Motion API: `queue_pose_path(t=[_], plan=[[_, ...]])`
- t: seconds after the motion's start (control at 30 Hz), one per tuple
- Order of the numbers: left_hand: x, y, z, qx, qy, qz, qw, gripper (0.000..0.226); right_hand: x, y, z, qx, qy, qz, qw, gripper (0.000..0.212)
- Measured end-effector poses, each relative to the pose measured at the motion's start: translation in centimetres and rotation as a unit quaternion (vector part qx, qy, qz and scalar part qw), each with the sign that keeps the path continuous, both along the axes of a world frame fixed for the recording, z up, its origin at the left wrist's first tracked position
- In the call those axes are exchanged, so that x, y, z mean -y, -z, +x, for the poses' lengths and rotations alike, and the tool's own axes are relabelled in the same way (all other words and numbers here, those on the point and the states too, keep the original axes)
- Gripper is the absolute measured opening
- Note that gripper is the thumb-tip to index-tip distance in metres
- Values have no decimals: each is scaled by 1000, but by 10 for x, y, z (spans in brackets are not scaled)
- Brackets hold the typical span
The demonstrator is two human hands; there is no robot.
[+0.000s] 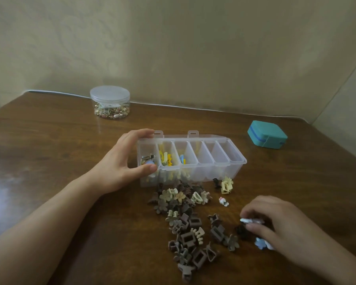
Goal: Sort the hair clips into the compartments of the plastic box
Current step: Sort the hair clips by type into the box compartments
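On the brown desk, the left hand grips the box at its left end; right hand fingers pinch a white clip.

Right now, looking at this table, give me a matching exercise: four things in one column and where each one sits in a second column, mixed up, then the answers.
Things:
1. round clear jar
2. teal case
3. left hand
4. pile of brown and beige clips

Places:
A. gripping the left end of the plastic box
B. on the table in front of the box
C. far left, near the wall
D. far right of the table

Pairs: 1-C, 2-D, 3-A, 4-B
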State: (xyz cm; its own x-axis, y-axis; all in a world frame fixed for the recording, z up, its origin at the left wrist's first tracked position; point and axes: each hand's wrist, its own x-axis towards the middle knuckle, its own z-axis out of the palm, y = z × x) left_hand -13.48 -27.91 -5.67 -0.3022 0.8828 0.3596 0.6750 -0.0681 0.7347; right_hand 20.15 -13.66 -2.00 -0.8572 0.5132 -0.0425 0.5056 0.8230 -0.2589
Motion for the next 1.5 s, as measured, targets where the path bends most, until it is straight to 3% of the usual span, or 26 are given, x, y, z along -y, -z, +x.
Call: queue_pose_path(t=[0.1,0.27,0.33,0.47,0.57,0.67,0.9,1.0,1.23,1.5], plan=[[0,0,0,2,2,0,1000,82,-8,-14,-5,10,17,-11,1000,16],[-1,-1,1,-1,7,5,1000,80,-10,-56,-59,-215,33,-79,973,14],[-1,-1,1,-4,8,6,1000,80,-14,-61,-99,-266,29,-103,958,9],[0,-1,0,-6,7,3,1000,80,-25,-49,-158,-217,32,-122,968,3],[0,-1,0,-7,7,1,1000,80,-26,-43,-158,-190,39,-53,980,6],[0,-1,0,-8,4,0,1000,80,-21,-49,-125,-187,26,-18,982,6],[-1,-2,2,-8,2,-1,1000,83,-2,-33,-6,-32,-2,-37,999,24],[-1,-2,3,0,-1,-1,1000,84,5,-18,26,-6,-16,-42,999,29],[-2,-1,5,6,-6,4,1000,83,8,-5,35,-56,12,-31,998,40],[-3,-2,4,-7,3,13,1000,70,0,-52,-89,-284,13,-79,956,19]])
